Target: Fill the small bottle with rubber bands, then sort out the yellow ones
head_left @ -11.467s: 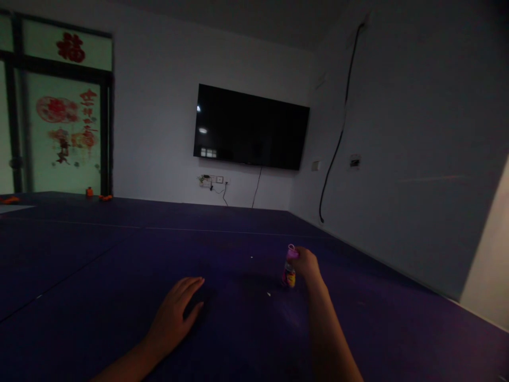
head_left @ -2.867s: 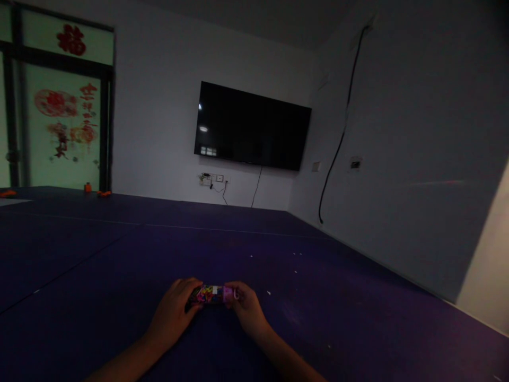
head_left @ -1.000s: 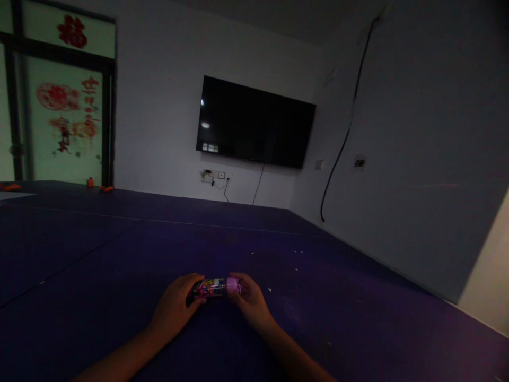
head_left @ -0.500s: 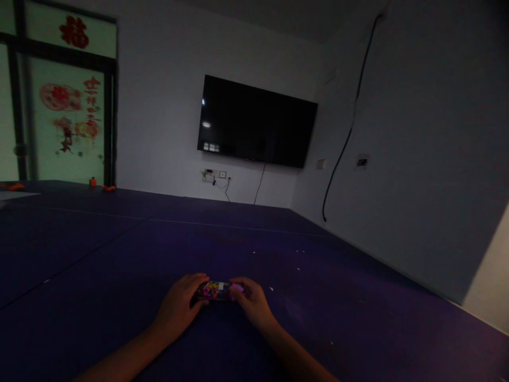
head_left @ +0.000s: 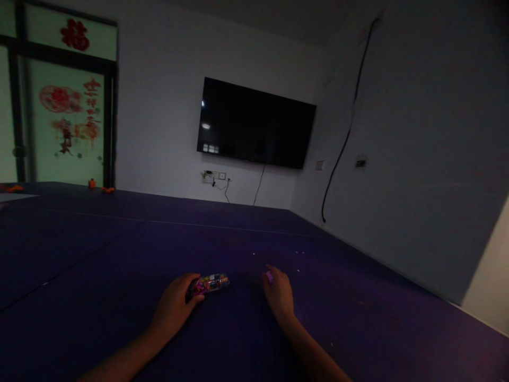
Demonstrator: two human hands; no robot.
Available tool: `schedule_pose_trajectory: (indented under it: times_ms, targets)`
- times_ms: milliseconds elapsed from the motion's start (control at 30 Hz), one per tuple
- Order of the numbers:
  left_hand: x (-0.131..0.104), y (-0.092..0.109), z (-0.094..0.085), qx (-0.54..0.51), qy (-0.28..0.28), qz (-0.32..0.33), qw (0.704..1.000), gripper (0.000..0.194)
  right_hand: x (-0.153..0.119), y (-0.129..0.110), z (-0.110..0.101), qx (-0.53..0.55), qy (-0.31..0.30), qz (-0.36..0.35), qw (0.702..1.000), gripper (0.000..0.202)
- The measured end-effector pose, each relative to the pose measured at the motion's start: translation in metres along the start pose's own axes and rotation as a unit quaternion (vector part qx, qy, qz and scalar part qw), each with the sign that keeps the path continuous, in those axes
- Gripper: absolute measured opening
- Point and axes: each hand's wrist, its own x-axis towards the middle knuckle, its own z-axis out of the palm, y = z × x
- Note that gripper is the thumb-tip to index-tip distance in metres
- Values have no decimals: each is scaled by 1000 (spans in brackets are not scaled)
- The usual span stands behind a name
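A small clear bottle [head_left: 213, 283] with many-coloured bits inside lies on its side, just above or on the purple tabletop. My left hand [head_left: 177, 297] is closed around its left end, with thumb and fingers on either side. The bottle's right end shows no cap. My right hand [head_left: 280, 294] is to the right, apart from the bottle, with its fingers closed on a small pinkish-purple cap [head_left: 269, 277]. Most of the cap is hidden by the fingers.
Small white scraps [head_left: 298, 270] lie on the purple tabletop [head_left: 199, 233] beyond and right of my hands. Orange pieces [head_left: 107, 190] sit at the far left edge near a pale sheet [head_left: 18, 197]. A television [head_left: 256, 124] hangs on the far wall.
The cap has come away from the bottle's right end. My right hand has moved right with it, while my left hand has shifted slightly left with the bottle, which now tilts a little.
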Motion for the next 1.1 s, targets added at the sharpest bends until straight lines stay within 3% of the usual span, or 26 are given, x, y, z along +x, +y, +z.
schedule_pose_trajectory:
  times_ms: [167, 367, 533, 633, 733, 833, 967, 1100]
  targets:
    - [3, -3, 2, -24, 4, -25, 999, 37, 10, 11, -14, -192, -95, 30, 976, 37]
    - [4, -6, 4, -36, 7, -21, 999, 40, 5, 7, -9, -239, -99, 55, 964, 42]
    - [5, -11, 5, -18, 24, -1, 1000, 38, 4, 9, -7, -194, -33, 14, 980, 43]
    - [8, -14, 4, 12, 45, 22, 999, 35, 2, -1, -1, -116, 10, -61, 991, 38]
    - [15, -16, 5, 43, 71, 57, 995, 33, 0, -24, 12, -16, -5, -174, 985, 42]
    - [27, -18, 10, 60, 87, 88, 990, 35, 0, -51, 30, 57, -73, -260, 961, 55]
    - [50, -26, 24, 34, 98, 125, 987, 41, 5, -70, 55, 95, -103, -259, 956, 61]
    - [67, -26, 42, -30, 144, 151, 978, 42, 12, -70, 72, 141, -84, -180, 970, 47]
